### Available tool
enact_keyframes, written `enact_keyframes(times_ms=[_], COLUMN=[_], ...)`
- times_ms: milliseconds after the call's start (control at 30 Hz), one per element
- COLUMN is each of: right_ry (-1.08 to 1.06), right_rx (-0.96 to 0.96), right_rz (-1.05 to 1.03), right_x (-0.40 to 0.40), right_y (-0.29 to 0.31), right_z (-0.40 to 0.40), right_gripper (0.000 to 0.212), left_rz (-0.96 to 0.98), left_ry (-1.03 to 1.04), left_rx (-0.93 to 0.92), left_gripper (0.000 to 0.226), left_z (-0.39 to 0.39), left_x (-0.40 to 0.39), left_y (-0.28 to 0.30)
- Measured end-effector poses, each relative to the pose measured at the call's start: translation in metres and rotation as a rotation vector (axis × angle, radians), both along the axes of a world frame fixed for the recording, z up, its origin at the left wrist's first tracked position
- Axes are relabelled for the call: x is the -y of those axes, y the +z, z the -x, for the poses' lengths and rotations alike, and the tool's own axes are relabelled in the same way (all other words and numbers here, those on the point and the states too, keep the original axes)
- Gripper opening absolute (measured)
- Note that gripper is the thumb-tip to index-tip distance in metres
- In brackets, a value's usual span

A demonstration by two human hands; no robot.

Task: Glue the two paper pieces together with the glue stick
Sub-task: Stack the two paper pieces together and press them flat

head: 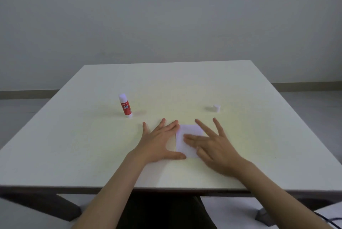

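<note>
A small white paper (191,130) lies flat on the white table (166,84), near the front middle. I cannot tell whether it is one piece or two stacked. My left hand (159,140) rests flat beside it, fingers spread, with the fingertips and thumb touching the paper's left edge. My right hand (212,143) lies flat with spread fingers, two of them pressing on the paper's middle. A red and white glue stick (125,106) stands upright, uncapped, to the far left of my hands. Its white cap (216,108) sits apart at the right.
The table's front edge (166,189) runs just below my forearms. A grey wall stands behind the table. Dark table legs and a cable (329,219) show beneath at the lower corners.
</note>
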State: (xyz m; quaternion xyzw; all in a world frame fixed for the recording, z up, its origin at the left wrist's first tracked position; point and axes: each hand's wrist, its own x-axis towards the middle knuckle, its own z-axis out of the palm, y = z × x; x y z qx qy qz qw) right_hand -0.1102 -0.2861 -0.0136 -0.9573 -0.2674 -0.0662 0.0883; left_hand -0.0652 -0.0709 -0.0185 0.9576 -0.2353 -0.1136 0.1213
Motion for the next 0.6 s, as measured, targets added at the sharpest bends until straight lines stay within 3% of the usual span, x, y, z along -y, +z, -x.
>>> enact_keyframes(times_ms=[133,333,467,600], right_ry=[-0.157,0.138,-0.051,-0.133], right_rx=[-0.021,0.079,0.005,-0.045], right_rz=[0.000,0.044,-0.007,0.008], right_x=[0.009,-0.008,0.009,0.010], right_y=[0.004,-0.005,-0.002,-0.005], right_z=[-0.023,0.018,0.007,-0.005], right_gripper=[0.048,0.049,0.058,0.050], left_rz=[-0.010,0.022,0.008,0.032], left_ry=[-0.005,-0.002,-0.008,0.001], left_rx=[-0.003,0.023,0.028,0.037], left_gripper=[0.105,0.105,0.105,0.106], left_z=[0.000,0.000,0.000,-0.002], left_x=[0.000,0.001,-0.002,-0.009], left_y=[0.001,0.000,0.000,-0.001])
